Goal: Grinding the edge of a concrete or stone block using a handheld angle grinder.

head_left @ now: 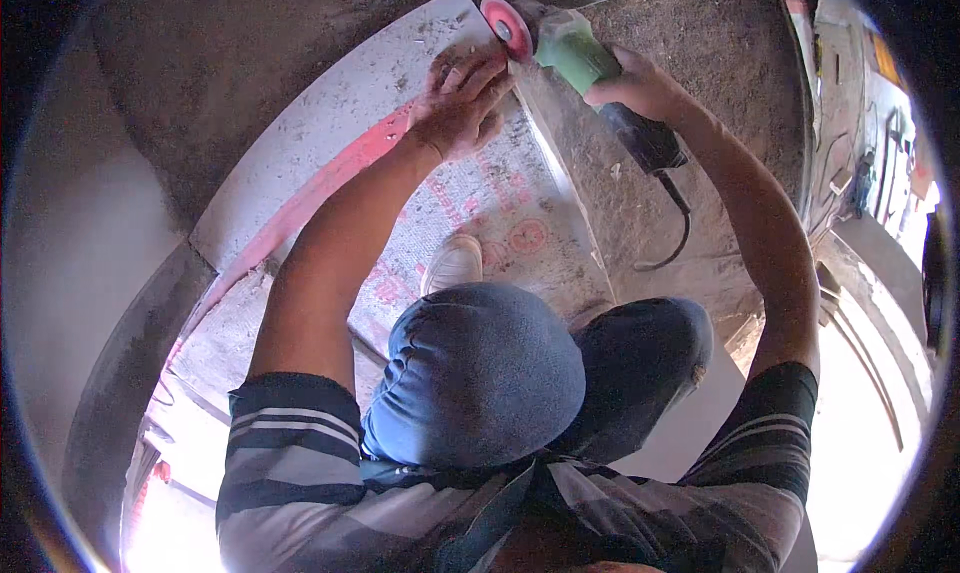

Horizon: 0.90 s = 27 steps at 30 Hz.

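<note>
My right hand [640, 85] is closed around the body of an angle grinder [585, 58], green toward its head and dark toward its tail. A pinkish-red disc [506, 28] sits at the grinder's far left end, right at the narrow end of a long white slab [340, 83]. Whether the disc touches the slab I cannot tell. Close beside the disc, my left hand [462, 103] grips the slab's near edge, fingers bent over the top and thumb lower down. Dust and crumbs speckle the slab. A black cord [685, 223] trails from the grinder's tail.
Under the slab lies a whitish sheet [520, 198] with red printed marks, next to brown dusty ground [700, 43]. My shoe [455, 263] rests on the sheet, below my bent knee [480, 373]. A dark curved edge [140, 333] runs along the left; tools and bright clutter stand at far right.
</note>
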Each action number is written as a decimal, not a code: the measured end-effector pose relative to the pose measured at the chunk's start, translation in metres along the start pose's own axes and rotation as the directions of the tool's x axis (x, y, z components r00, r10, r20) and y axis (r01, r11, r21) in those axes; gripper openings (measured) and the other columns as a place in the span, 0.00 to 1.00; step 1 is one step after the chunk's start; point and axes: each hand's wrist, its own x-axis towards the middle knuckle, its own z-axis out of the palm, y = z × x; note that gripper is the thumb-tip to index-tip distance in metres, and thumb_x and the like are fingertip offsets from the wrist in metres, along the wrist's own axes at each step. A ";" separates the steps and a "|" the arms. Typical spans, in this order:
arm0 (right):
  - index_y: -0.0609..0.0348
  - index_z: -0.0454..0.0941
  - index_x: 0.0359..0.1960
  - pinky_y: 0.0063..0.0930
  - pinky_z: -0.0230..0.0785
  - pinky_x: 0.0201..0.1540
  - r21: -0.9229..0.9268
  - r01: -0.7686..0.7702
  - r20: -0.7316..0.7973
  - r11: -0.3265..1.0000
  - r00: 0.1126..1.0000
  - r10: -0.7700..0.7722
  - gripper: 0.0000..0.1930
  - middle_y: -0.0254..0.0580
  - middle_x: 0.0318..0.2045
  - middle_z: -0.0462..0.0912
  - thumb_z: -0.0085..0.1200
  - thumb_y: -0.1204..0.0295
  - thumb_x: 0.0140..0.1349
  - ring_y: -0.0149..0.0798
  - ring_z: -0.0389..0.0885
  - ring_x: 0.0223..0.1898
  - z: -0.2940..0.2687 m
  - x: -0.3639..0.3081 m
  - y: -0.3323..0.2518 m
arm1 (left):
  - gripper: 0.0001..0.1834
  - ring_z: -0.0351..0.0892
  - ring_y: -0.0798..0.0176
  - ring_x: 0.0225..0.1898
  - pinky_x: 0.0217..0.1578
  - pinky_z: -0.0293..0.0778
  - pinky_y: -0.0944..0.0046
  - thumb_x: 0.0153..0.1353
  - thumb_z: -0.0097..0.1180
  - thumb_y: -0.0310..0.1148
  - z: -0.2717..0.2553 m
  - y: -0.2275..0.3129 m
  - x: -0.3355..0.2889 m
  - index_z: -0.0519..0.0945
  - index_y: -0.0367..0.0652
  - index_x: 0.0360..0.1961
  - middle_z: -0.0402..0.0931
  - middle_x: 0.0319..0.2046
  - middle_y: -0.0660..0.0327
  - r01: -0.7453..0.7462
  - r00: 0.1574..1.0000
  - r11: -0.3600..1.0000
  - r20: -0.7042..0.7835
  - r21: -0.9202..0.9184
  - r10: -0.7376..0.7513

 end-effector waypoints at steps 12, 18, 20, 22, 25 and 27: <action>0.59 0.76 0.44 0.32 0.71 0.41 0.074 0.057 0.002 0.996 0.998 -0.057 0.23 0.45 0.32 0.81 0.64 0.65 0.45 0.38 0.80 0.34 -0.002 0.015 -0.008 | 0.31 0.53 0.56 0.65 0.65 0.42 0.43 0.52 0.54 0.47 -0.006 0.000 0.002 0.69 0.54 0.59 0.61 0.61 0.63 0.019 0.998 1.000 0.064 -0.023 -0.017; 0.59 0.76 0.44 0.34 0.71 0.42 -0.102 0.173 -0.058 0.980 0.982 -0.179 0.24 0.46 0.33 0.81 0.64 0.62 0.44 0.41 0.80 0.35 -0.002 0.032 -0.007 | 0.31 0.54 0.56 0.65 0.65 0.40 0.43 0.52 0.54 0.47 -0.005 0.000 0.002 0.69 0.53 0.59 0.61 0.61 0.63 0.024 0.998 0.999 0.054 -0.022 -0.023; 0.59 0.77 0.43 0.34 0.71 0.42 -0.114 0.234 -0.098 0.965 0.964 -0.246 0.24 0.47 0.34 0.81 0.64 0.61 0.44 0.42 0.80 0.35 -0.002 0.037 -0.005 | 0.31 0.54 0.55 0.64 0.66 0.41 0.44 0.52 0.54 0.47 -0.005 0.000 0.002 0.69 0.53 0.59 0.61 0.61 0.62 0.027 0.997 1.000 0.070 -0.008 -0.027; 0.57 0.77 0.44 0.35 0.71 0.43 -0.067 0.109 -0.060 0.992 0.992 -0.113 0.25 0.48 0.34 0.81 0.64 0.59 0.43 0.43 0.80 0.35 -0.003 0.040 -0.003 | 0.32 0.54 0.54 0.64 0.64 0.43 0.42 0.51 0.56 0.44 -0.005 0.000 0.002 0.69 0.52 0.59 0.61 0.61 0.61 0.028 0.999 0.998 0.037 -0.058 -0.026; 0.56 0.77 0.43 0.35 0.71 0.41 -0.197 0.143 -0.081 0.970 0.984 -0.161 0.25 0.45 0.32 0.81 0.64 0.60 0.43 0.40 0.80 0.34 -0.004 0.045 -0.005 | 0.33 0.55 0.52 0.64 0.63 0.46 0.40 0.49 0.57 0.42 -0.005 0.000 0.002 0.69 0.52 0.59 0.61 0.61 0.60 0.028 0.999 0.994 0.034 -0.101 -0.025; 0.58 0.76 0.44 0.31 0.71 0.38 -0.105 0.123 -0.057 0.987 0.990 -0.129 0.24 0.41 0.32 0.80 0.64 0.64 0.44 0.36 0.78 0.33 -0.007 0.047 -0.008 | 0.33 0.54 0.51 0.65 0.63 0.45 0.40 0.49 0.57 0.42 -0.005 0.000 0.002 0.68 0.52 0.60 0.60 0.62 0.60 0.033 0.998 0.995 0.062 -0.090 -0.027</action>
